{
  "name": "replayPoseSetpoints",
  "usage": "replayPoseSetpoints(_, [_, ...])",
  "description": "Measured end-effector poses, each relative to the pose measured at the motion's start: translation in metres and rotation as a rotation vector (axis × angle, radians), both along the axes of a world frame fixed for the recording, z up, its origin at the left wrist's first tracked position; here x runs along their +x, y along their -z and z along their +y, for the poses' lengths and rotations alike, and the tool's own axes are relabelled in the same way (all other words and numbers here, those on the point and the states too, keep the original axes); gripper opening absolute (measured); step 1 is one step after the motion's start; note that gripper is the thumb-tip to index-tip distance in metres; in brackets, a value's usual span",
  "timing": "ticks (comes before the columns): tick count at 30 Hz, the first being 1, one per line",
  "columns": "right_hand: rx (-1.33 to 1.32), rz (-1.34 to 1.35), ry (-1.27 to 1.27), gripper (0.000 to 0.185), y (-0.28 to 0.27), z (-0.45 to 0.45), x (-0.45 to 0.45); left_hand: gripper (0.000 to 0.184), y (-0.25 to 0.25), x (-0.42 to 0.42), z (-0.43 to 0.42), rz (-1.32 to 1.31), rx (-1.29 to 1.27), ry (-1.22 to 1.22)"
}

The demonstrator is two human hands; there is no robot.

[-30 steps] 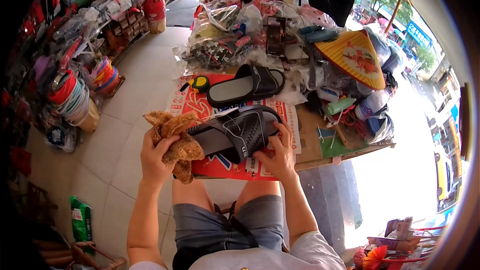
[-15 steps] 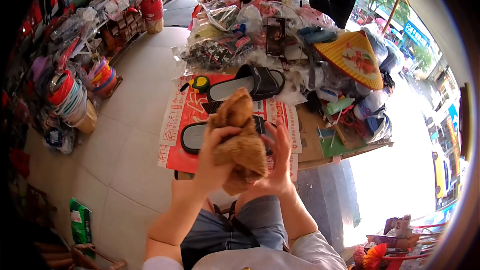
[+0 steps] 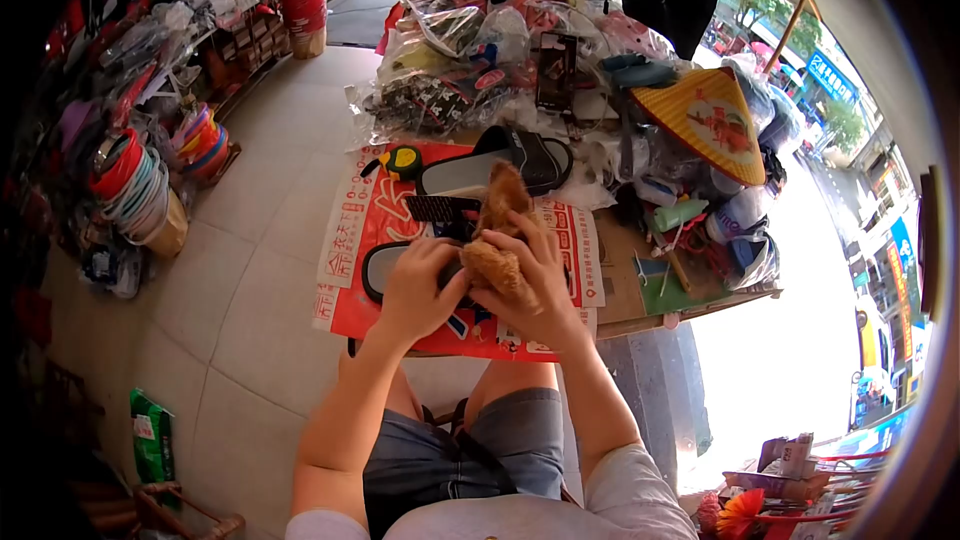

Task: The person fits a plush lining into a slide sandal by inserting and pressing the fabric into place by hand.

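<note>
A brown fuzzy cloth [image 3: 505, 265] is bunched in my right hand [image 3: 535, 285], whose fingers wrap over it. My left hand [image 3: 420, 285] is closed at the cloth's left side, over the near sandal; what it grips is hidden. The near black sandal [image 3: 380, 268] lies on the red printed sheet [image 3: 350, 305], mostly covered by my hands. Beyond it sits the other black sandal [image 3: 465, 175] with a grey insole. Between the two sandals is a small dark gridded piece [image 3: 440, 210].
A yellow-green tape measure [image 3: 402, 162] sits left of the far sandal. Plastic-wrapped goods [image 3: 430, 100], a phone [image 3: 555, 70] and a yellow conical hat [image 3: 700, 125] fill the table's back. Green bottle [image 3: 682, 212] and tools lie right. Stacked buckets [image 3: 140, 190] stand left.
The near sandal went from my hands down onto the sheet. The cloth passed from my left hand to my right, and both hands are now together over the near sandal.
</note>
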State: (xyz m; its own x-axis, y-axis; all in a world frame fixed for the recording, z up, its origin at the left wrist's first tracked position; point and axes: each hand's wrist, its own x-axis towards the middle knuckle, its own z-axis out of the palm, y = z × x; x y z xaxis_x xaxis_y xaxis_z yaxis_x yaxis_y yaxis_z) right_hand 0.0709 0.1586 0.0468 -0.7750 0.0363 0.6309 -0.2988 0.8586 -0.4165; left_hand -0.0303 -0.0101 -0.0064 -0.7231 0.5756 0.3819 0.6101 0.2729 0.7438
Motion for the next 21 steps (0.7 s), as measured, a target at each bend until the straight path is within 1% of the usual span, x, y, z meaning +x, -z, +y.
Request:
replayPoseSetpoints(1, [0.0, -0.002, 0.003, 0.052, 0.011, 0.005, -0.005, 0.029, 0.0, 0.008, 0.004, 0.411, -0.089, -0.067])
replayPoseSetpoints(2, [-0.035, 0.005, -0.002, 0.05, 0.027, 0.015, -0.012, 0.035, -0.002, 0.014, 0.003, 0.333, -0.167, -0.055])
replayPoseSetpoints(4, [-0.093, 0.014, 0.009, 0.044, 0.03, 0.026, -0.015, 0.035, 0.001, 0.012, 0.002, 0.363, -0.172, -0.056])
replayPoseSetpoints(5, [-0.091, 0.007, 0.012, 0.044, 0.031, 0.032, -0.013, 0.035, 0.003, 0.013, 0.001, 0.392, -0.18, -0.059])
replayPoseSetpoints(7, [-0.192, 0.028, 0.044, 0.039, 0.033, 0.049, -0.013, 0.033, 0.004, 0.013, 0.0, 0.397, -0.164, -0.048])
replayPoseSetpoints(9, [-0.215, 0.023, 0.044, 0.036, 0.026, 0.054, -0.012, 0.03, 0.001, 0.01, -0.002, 0.403, -0.145, -0.043])
replayPoseSetpoints(11, [-0.167, 0.065, 0.122, 0.037, 0.01, 0.052, -0.006, 0.029, -0.004, 0.001, -0.005, 0.378, -0.107, 0.147])
replayPoseSetpoints(12, [-0.24, 0.101, 0.072, 0.038, 0.001, 0.044, -0.004, 0.029, -0.006, -0.009, -0.004, 0.378, -0.106, 0.146])
replayPoseSetpoints(13, [-0.238, 0.099, 0.074, 0.038, -0.001, 0.036, -0.006, 0.031, -0.008, -0.021, -0.001, 0.392, -0.15, 0.264])
replayPoseSetpoints(14, [-0.175, 0.1, 0.001, 0.039, -0.001, 0.027, -0.009, 0.034, -0.008, -0.028, 0.002, 0.404, -0.195, 0.384])
replayPoseSetpoints(15, [-0.113, 0.102, -0.071, 0.041, 0.0, 0.019, -0.012, 0.034, -0.008, -0.028, 0.006, 0.401, -0.193, 0.386])
replayPoseSetpoints(16, [0.06, 0.074, -0.038, 0.044, 0.007, 0.012, -0.014, 0.032, -0.008, -0.027, 0.011, 0.376, -0.212, 0.321])
replayPoseSetpoints(17, [0.097, 0.009, 0.028, 0.045, 0.012, 0.004, -0.014, 0.03, -0.008, -0.027, 0.014, 0.353, -0.231, 0.255])
replayPoseSetpoints(18, [0.048, 0.044, 0.043, 0.045, 0.017, 0.01, -0.015, 0.03, -0.006, -0.028, 0.014, 0.356, -0.231, 0.256])
replayPoseSetpoints(19, [-0.002, 0.077, 0.056, 0.045, 0.024, 0.019, -0.016, 0.028, -0.004, -0.028, 0.013, 0.391, -0.169, 0.255])
replayPoseSetpoints(20, [-0.122, 0.054, 0.073, 0.041, 0.029, 0.028, -0.017, 0.026, -0.001, -0.027, 0.012, 0.424, -0.108, 0.253])
replayPoseSetpoints(21, [-0.244, 0.029, 0.092, 0.037, 0.033, 0.038, -0.016, 0.026, 0.0, -0.025, 0.01, 0.421, -0.11, 0.254])
